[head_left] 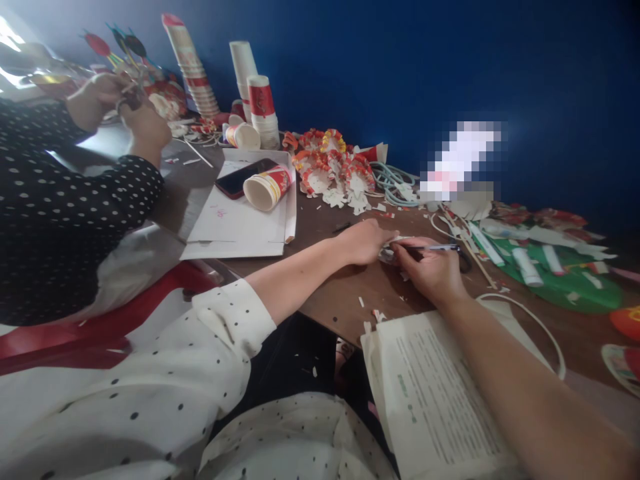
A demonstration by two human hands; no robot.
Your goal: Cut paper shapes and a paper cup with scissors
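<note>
My right hand (434,270) is closed around a slim, dark pen (443,247), its fingers bunched near the tip. Right beside it, my left hand (365,241) has its fingers curled in and pinches a small white piece of paper (386,256) on the brown table. The hands almost meet there and cover most of the piece, so its shape does not show. Paper scraps (379,315) lie on the table nearer to me.
A co-worker's hands (145,120) hold scissors at left. A white box (235,230) bears a phone (235,179) and a paper cup (263,192). Behind are cup stacks (263,107) and cut paper cups (345,173). Markers (527,267), a green disc (575,287) and a paper bag (425,387) lie right.
</note>
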